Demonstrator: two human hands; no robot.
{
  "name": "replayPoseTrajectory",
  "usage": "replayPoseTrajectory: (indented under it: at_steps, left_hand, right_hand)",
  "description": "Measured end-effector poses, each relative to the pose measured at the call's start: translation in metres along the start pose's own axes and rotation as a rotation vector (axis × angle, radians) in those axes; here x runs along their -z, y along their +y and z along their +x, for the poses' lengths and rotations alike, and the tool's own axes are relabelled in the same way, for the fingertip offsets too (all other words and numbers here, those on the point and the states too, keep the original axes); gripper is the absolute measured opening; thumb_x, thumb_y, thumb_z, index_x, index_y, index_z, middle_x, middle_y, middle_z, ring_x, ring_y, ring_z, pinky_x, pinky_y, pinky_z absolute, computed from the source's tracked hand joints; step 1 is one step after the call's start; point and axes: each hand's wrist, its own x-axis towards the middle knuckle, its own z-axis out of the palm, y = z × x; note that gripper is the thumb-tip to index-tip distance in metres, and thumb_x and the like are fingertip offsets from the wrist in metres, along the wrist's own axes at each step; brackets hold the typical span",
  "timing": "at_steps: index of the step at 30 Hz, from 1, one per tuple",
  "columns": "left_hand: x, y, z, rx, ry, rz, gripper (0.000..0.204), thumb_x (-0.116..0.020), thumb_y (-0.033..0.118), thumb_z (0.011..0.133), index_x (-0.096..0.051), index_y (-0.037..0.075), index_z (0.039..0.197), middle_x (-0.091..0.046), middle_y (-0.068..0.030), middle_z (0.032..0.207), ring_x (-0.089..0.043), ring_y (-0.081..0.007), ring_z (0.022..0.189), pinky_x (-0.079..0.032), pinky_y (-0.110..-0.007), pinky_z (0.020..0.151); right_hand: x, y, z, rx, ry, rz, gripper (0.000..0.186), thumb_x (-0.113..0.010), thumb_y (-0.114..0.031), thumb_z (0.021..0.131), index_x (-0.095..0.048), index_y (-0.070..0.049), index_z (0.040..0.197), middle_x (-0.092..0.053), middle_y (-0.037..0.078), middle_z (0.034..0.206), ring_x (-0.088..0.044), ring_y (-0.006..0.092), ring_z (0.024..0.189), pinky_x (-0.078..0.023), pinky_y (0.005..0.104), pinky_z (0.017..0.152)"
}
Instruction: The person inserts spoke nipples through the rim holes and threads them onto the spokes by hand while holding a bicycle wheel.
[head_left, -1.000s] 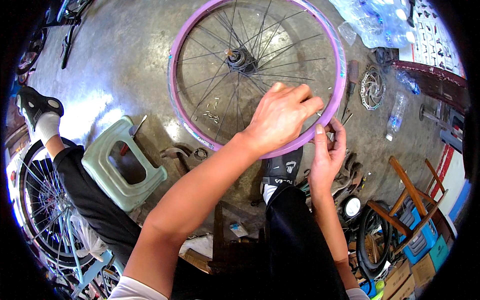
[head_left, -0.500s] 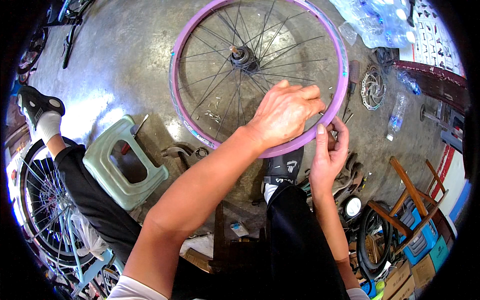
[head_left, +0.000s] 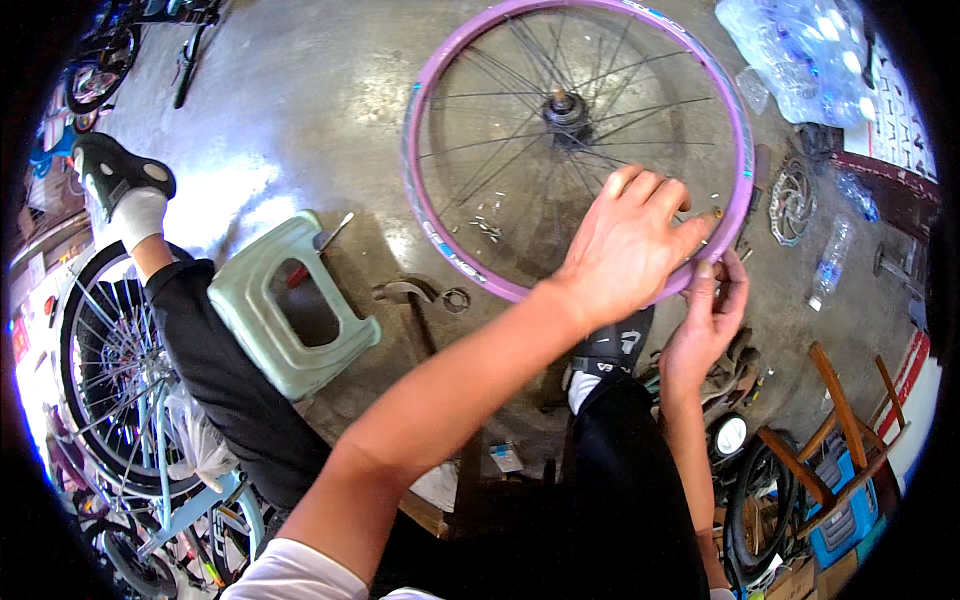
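Observation:
A purple bicycle wheel rim [head_left: 413, 165], strung with thin dark spokes, lies in front of me without a tyre. At its middle the dark hub [head_left: 567, 118] has an axle pointing up. My left hand [head_left: 625, 245] reaches across the rim's near right part, fingers curled. What they grip is hidden; a small brass-coloured tip [head_left: 718, 213] shows beside them. My right hand [head_left: 708, 320] pinches the rim's outer edge from below right, thumb and fingers closed. Several small metal pieces [head_left: 488, 228] lie on the floor, seen through the spokes.
A pale green stool [head_left: 235, 285] is at left, with a hammer [head_left: 405, 292] and a ring-shaped part [head_left: 456, 300] nearby. At right are a brake disc [head_left: 793, 203], a plastic bottle [head_left: 830, 265] and an overturned wooden stool [head_left: 840, 400]. Another bicycle wheel [head_left: 75, 370] stands far left.
The view has shifted, so everything sits further right. My left hand's thumb and fingers have parted somewhat near the rim. My right hand still pinches the rim.

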Motion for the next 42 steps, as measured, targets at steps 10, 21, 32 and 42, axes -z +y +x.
replayPoseTrajectory:
  at_steps: [10, 21, 32, 42]
  left_hand:
    - [0.051, -0.020, -0.191, 0.890, 0.404, 0.124, 0.016, -0.062, -0.003, 0.092, -0.063, -0.001, 0.108, -0.062, -0.0161, 0.100, -0.062, -0.0311, 0.087, -0.050, -0.039, 0.080]
    - [0.024, -0.107, -0.185, 0.919, 0.069, 0.434, 0.023, -0.073, 0.014, 0.085, -0.064, 0.003, 0.103, -0.061, -0.0165, 0.105, -0.061, -0.0410, 0.091, -0.048, -0.050, 0.082]
    - [0.032, -0.097, -0.186, 0.901, 0.099, 0.311, 0.013, -0.061, 0.005, 0.089, -0.057, 0.002, 0.100, -0.059, -0.0193, 0.100, -0.057, -0.0439, 0.091, -0.045, -0.051, 0.082]
    - [0.041, -0.086, -0.186, 0.810, 0.177, 0.190, 0.014, -0.060, 0.005, 0.092, -0.059, 0.000, 0.106, -0.061, -0.0221, 0.098, -0.059, -0.0458, 0.089, -0.048, -0.052, 0.078]
  right_hand:
    - [0.017, 0.020, -0.008, -0.184, -0.046, 0.195, 0.050, -0.056, -0.032, 0.107, -0.045, 0.000, 0.144, -0.061, 0.010, 0.125, -0.063, 0.0172, 0.109, -0.050, 0.0342, 0.094]
    - [0.007, 0.014, -0.006, -0.249, -0.004, 0.177, 0.049, -0.061, -0.030, 0.105, -0.049, 0.002, 0.140, -0.059, 0.004, 0.115, -0.059, 0.0128, 0.103, -0.047, 0.0311, 0.090]
    - [0.020, 0.025, -0.004, -0.292, -0.062, 0.190, 0.054, -0.059, -0.033, 0.106, -0.046, 0.003, 0.144, -0.060, 0.008, 0.127, -0.062, 0.0154, 0.107, -0.048, 0.0322, 0.091]
    - [0.022, 0.031, -0.002, -0.319, -0.139, 0.238, 0.048, -0.057, -0.036, 0.106, -0.054, 0.004, 0.132, -0.062, 0.005, 0.102, -0.058, 0.0125, 0.087, -0.046, 0.0306, 0.077]
